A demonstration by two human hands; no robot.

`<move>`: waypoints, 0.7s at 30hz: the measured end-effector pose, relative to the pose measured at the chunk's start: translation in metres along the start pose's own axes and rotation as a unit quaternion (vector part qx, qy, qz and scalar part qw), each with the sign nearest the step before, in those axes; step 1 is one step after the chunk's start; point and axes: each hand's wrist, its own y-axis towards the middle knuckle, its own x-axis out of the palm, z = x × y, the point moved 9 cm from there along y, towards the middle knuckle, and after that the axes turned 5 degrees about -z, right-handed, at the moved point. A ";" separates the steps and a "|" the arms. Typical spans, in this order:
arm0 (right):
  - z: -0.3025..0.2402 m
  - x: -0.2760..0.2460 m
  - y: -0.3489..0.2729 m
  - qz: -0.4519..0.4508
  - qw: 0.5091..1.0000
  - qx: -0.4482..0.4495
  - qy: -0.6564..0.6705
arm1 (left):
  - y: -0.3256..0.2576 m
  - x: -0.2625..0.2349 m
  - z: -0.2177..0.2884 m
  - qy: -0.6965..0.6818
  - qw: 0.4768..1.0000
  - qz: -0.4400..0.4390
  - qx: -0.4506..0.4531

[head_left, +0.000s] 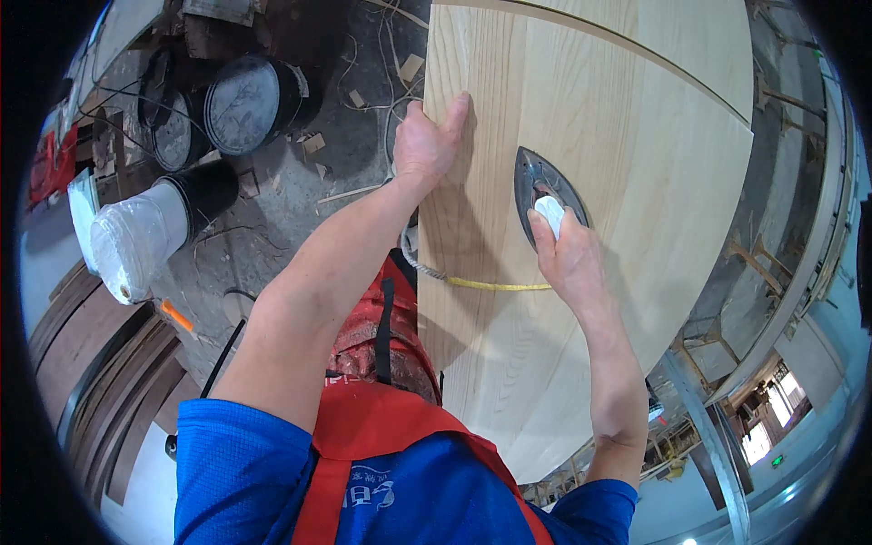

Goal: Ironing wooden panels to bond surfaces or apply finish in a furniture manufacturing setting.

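Note:
A pale wooden panel [563, 363] with visible grain lies before me. My right hand [574, 262] is wrapped round the white handle of a clothes iron [529, 186], whose dark pointed plate rests flat on the wood, tip facing away from me. From the iron a yellow and grey cord [486, 285] runs left across the panel and over its edge. My left hand [427, 141] grips the panel's left edge, thumb or finger on top; the fingers below the edge are hidden.
Black buckets [241, 104] stand on the littered floor at the left, beside a plastic-wrapped white container [136, 236]. Stacked boards [118, 391] lie at the lower left. Another wooden panel [672, 41] adjoins at the far side. Wooden frames [758, 263] stand at the right.

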 end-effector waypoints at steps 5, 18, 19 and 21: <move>-0.006 -0.002 0.000 -0.005 1.000 0.008 0.000 | -0.001 0.002 0.000 0.001 1.000 -0.008 0.000; -0.010 -0.007 0.002 -0.039 0.998 0.007 -0.057 | -0.002 0.001 0.001 -0.013 1.000 -0.014 0.003; -0.009 -0.005 0.001 -0.039 0.998 0.008 -0.057 | -0.002 0.001 0.002 -0.020 1.000 -0.012 0.007; -0.011 -0.004 0.000 -0.024 0.998 0.009 -0.049 | -0.001 0.002 0.000 -0.015 1.000 -0.009 0.006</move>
